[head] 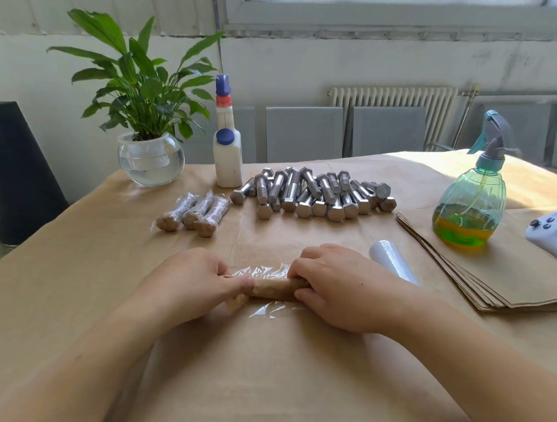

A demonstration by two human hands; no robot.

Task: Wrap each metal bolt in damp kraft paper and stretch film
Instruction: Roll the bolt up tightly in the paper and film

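Both hands on one paper-wrapped bolt (274, 287), lying crosswise near centre of the paper-covered table (79, 253) on a sheet of stretch film (269, 308). Left hand (190, 286) curls fingers round the bolt's left end, thumb on top; right hand (332, 285) clamps fingers over the right end. Film edge lifted on the far side of the bolt, between the hands. Three finished wrapped bolts (195, 215) far-left of the hands; pile of bare bolts (315, 192) just right of them. Film roll (391, 261) near the right hand, stack of kraft sheets (500, 283) beside it, spray bottle (471, 197) standing on the stack's far end. White bottle (227, 149) and potted plant (146, 121) at far edge, white controller (556, 238) far right.
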